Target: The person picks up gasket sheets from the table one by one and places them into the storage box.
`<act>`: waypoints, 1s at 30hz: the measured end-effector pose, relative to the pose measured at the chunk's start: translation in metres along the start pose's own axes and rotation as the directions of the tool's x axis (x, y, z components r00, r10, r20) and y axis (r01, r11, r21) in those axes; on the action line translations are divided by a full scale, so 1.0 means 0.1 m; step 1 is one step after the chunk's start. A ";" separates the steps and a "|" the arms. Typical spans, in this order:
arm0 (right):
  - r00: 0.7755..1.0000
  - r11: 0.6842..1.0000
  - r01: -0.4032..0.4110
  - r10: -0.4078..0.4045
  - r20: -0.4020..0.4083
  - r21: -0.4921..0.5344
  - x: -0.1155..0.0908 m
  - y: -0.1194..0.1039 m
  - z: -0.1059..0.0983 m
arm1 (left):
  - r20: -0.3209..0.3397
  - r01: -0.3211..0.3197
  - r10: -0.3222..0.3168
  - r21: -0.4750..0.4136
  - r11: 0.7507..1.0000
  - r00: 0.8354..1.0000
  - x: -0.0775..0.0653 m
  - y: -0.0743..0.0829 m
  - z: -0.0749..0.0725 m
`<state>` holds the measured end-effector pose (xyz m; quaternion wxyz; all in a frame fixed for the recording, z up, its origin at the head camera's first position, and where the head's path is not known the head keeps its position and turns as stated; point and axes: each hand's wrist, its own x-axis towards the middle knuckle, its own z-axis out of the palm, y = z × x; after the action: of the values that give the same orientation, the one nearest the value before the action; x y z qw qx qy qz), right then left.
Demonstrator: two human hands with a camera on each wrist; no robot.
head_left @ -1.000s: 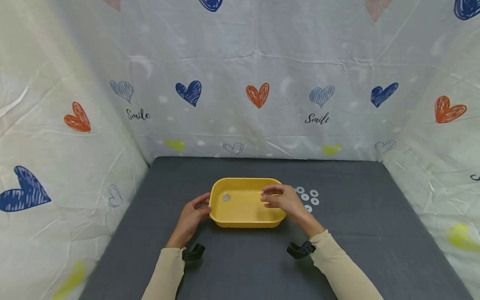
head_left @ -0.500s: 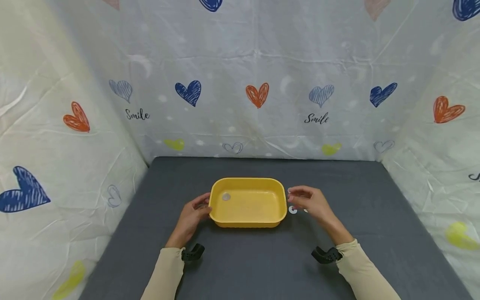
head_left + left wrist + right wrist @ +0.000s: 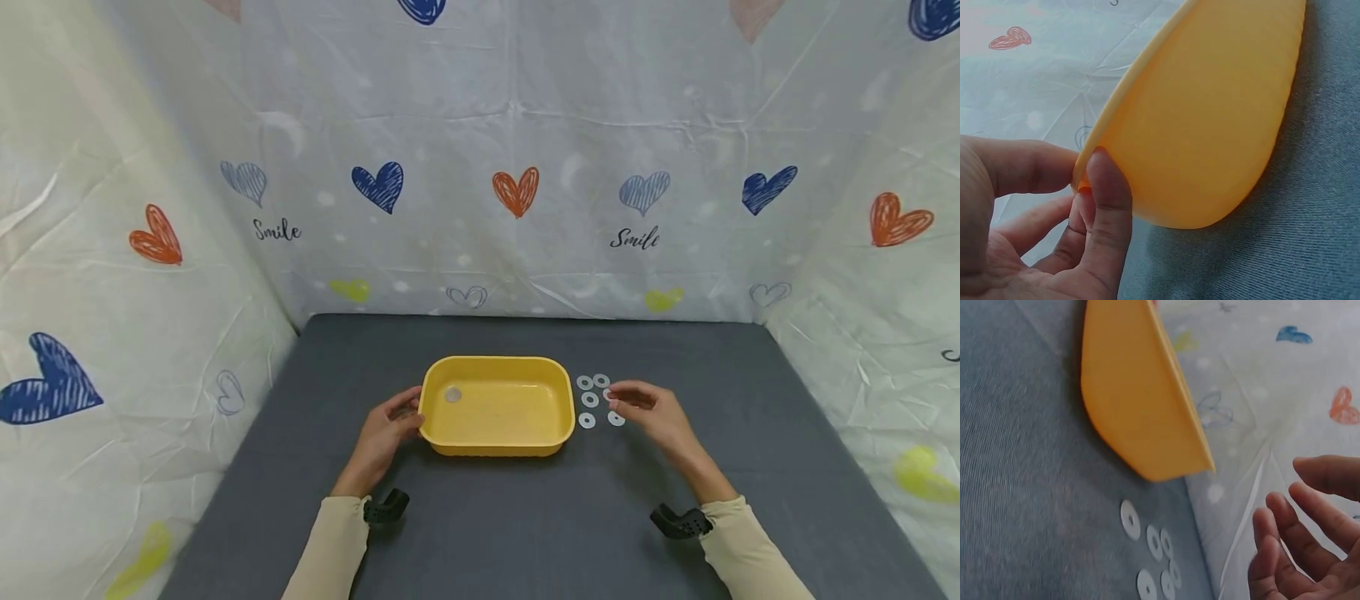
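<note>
My left hand (image 3: 385,437) holds the left end of a yellow plastic tray (image 3: 498,447); in the left wrist view, thumb and fingers pinch its rim (image 3: 1125,90). Inside the tray's left part lies one small, pale round disc (image 3: 453,394). Right of the tray, several flat white washers (image 3: 590,400) with centre holes lie on the table. My right hand (image 3: 660,421) hovers at the right side of these washers, overlapping one or two. The right wrist view shows its fingers (image 3: 1300,534) loosely bent, with a gap between thumb and fingertips and nothing held.
A dark grey cloth (image 3: 480,533) covers the table. White sheets (image 3: 570,83) printed with hearts rise behind it and at both sides. Each wrist wears a black band (image 3: 681,522).
My right hand has moved from over the tray's right side rightward past the washers, uncovering most of them. My left hand has stayed on the tray rim.
</note>
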<state>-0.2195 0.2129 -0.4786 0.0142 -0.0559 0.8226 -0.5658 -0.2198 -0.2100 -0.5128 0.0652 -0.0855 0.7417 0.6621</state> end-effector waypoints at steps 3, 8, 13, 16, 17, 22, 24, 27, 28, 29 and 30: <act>1.000 1.000 -0.005 0.005 -0.021 0.000 0.01 0.04 -0.04 | 0.008 -0.003 0.003 0.001 1.000 1.000 -0.01 0.00 -0.01; 0.992 0.998 -0.060 0.062 -0.106 0.024 0.05 0.10 -0.11 | 0.011 -0.013 0.013 0.000 1.000 1.000 -0.02 0.00 0.00; 0.973 0.992 -0.125 0.122 -0.195 -0.002 0.12 0.18 -0.18 | 0.006 -0.028 0.028 0.005 1.000 1.000 0.00 0.01 0.00; 0.974 0.992 -0.122 0.113 -0.197 -0.033 0.15 0.25 -0.23 | 0.004 -0.018 0.018 0.003 1.000 1.000 0.00 0.02 0.01; 0.977 0.993 -0.110 0.098 -0.187 -0.052 0.17 0.27 -0.25 | 0.002 -0.014 0.014 0.000 1.000 1.000 0.00 0.02 0.01; 0.990 0.990 -0.009 -0.011 -0.142 -0.143 0.26 0.40 -0.30 | -0.006 -0.007 0.007 0.010 1.000 1.000 0.00 0.03 0.01; 0.990 0.986 0.009 -0.032 -0.138 -0.167 0.31 0.45 -0.32 | -0.009 -0.006 0.006 0.016 1.000 1.000 -0.01 0.02 0.01; 0.988 0.973 0.004 -0.039 -0.147 -0.232 0.38 0.51 -0.35 | -0.010 0.001 -0.001 0.020 1.000 1.000 0.00 0.02 0.02; 0.987 0.966 0.000 -0.042 -0.154 -0.259 0.40 0.53 -0.36 | -0.011 0.004 -0.004 0.021 1.000 1.000 0.00 0.02 0.02; 0.987 0.956 0.004 -0.052 -0.155 -0.294 0.43 0.55 -0.38 | -0.011 0.008 -0.008 0.022 1.000 1.000 0.00 0.02 0.02; 0.986 0.948 0.005 -0.058 -0.158 -0.319 0.45 0.57 -0.39 | -0.009 0.009 -0.009 0.022 1.000 1.000 0.00 0.02 0.02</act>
<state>-0.2716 0.2646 -0.5157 -0.0724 -0.0234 0.9001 -0.4290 -0.2206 -0.2074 -0.5111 0.0659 -0.0911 0.7487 0.6533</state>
